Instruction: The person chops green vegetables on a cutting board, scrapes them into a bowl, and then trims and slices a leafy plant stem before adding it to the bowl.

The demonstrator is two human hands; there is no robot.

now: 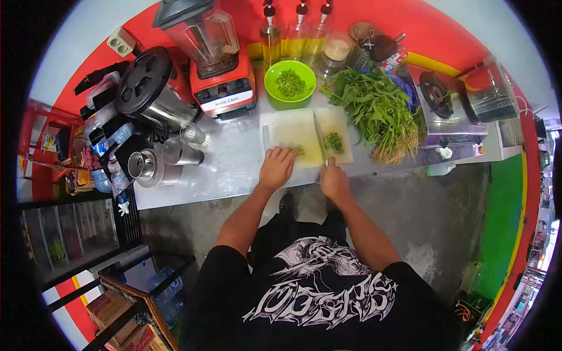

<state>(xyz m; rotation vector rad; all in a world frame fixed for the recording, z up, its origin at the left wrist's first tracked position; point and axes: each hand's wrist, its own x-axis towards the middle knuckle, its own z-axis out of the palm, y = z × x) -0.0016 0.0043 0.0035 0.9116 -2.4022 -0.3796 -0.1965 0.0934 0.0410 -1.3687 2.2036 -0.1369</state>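
A white cutting board (281, 126) lies on the metal counter in front of me. My right hand (335, 181) is closed around the handle of a knife, whose blade (319, 136) points away from me across the board. Right of the blade sits a small heap of chopped greens (333, 142). My left hand (277, 167) rests at the board's near edge, its fingers together and pressed down on a small bit of green stems (298, 151) left of the blade. Much of what lies under those fingers is hidden.
Behind the board stands a green bowl (281, 100) of chopped greens. Leafy greens with roots (377, 114) lie right, beside a gas stove (445, 131). A red blender (223, 88), pump bottles (271, 44) and metal cups (175, 153) stand around the back and left.
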